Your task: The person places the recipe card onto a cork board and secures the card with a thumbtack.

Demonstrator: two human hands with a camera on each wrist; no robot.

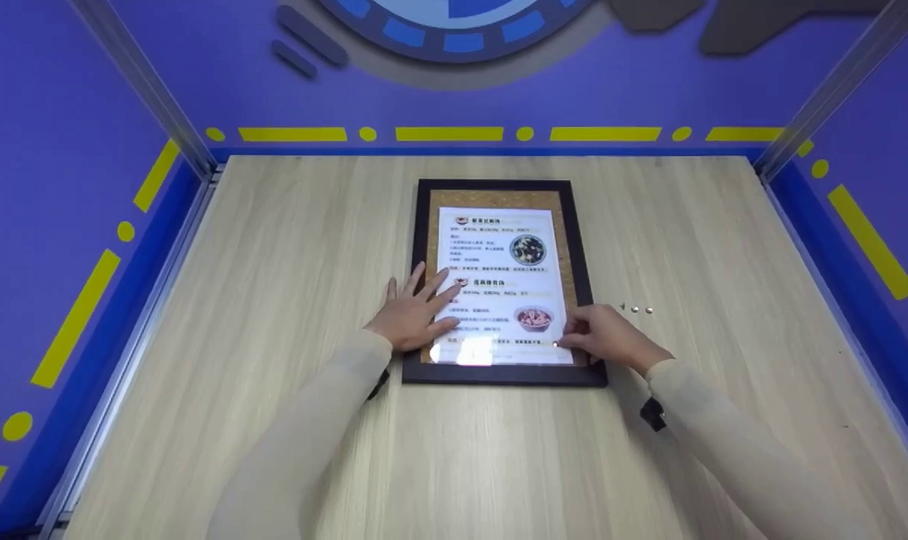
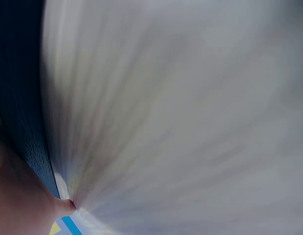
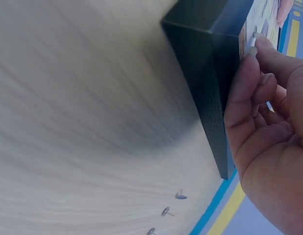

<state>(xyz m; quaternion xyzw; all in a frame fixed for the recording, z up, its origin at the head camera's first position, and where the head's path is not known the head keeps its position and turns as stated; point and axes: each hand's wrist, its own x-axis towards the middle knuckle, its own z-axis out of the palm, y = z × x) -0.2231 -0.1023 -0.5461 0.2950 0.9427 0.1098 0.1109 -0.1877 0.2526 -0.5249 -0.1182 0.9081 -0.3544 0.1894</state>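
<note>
A printed sheet (image 1: 491, 259) with two food pictures lies on a cork board (image 1: 499, 199) in a dark frame (image 1: 499, 375), flat on the table. My left hand (image 1: 409, 319) rests with spread fingers on the sheet's left side and the frame edge. At the sheet's lower right corner, my right hand (image 1: 608, 336) has thumb and forefinger together at a small silver thumbtack (image 3: 255, 32). How far its pin has entered is hidden. The left wrist view is mostly blurred table, with part of the hand (image 2: 24, 200) at the lower left.
Right of the frame, several loose thumbtacks (image 3: 181, 196) lie on the wooden table (image 1: 289, 247). Blue-purple panels (image 1: 364, 97) with yellow dashes stand behind the table and at both sides. Light glares off the sheet's lower part.
</note>
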